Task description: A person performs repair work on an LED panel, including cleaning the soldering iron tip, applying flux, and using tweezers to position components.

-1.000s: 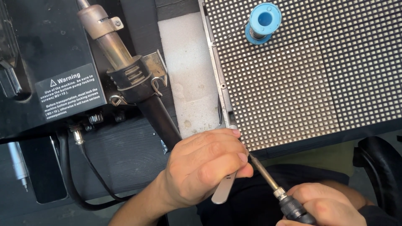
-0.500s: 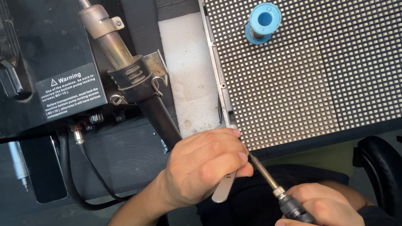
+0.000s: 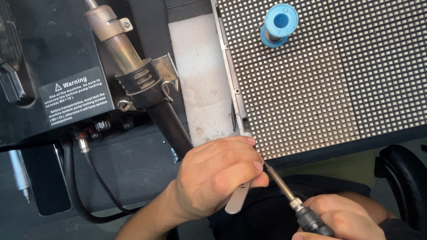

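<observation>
My left hand [image 3: 218, 175] is closed around metal tweezers [image 3: 238, 200], whose flat end sticks out below my fingers, at the near left corner of a dark LED matrix panel [image 3: 320, 89]. A soldering iron [image 3: 284, 189] with a black grip is held in my right hand [image 3: 342, 220]. Its thin metal shaft runs up and left to the panel's near edge, right beside my left fingertips. The iron's tip is hidden behind my left fingers.
A blue solder spool [image 3: 278, 23] stands on the panel's far part. A white foam block [image 3: 200, 75] lies left of the panel. A hot-air wand [image 3: 133, 75] rests in a holder on a black rework station [image 3: 49, 71]. A black chair arm [image 3: 402, 178] shows at right.
</observation>
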